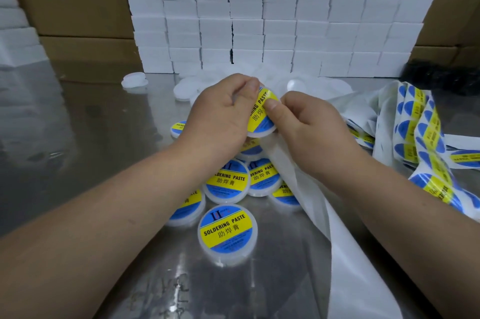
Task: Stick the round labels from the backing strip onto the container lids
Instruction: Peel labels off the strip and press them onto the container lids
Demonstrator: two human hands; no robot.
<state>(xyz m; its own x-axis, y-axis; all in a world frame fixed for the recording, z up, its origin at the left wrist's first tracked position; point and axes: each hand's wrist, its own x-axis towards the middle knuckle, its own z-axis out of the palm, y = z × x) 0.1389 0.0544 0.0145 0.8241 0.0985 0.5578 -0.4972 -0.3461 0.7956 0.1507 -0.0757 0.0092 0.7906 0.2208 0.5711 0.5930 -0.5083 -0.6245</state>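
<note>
My left hand [220,113] holds a white container lid [262,133] tilted up above the table. A round blue and yellow label [259,113] lies partly on that lid. My right hand [306,126] pinches the label's edge with thumb and fingers, pressing it against the lid. Several labelled lids [228,230] lie in a heap under my hands. The backing strip [426,134] with more labels trails at the right. An emptied white strip [337,228] runs from my right hand towards me.
Plain white lids [135,80] lie further back on the shiny metal table [78,137]. A wall of stacked white boxes [259,20] stands behind, with brown cartons [72,7] at the left and right. A dark object [441,74] sits far right.
</note>
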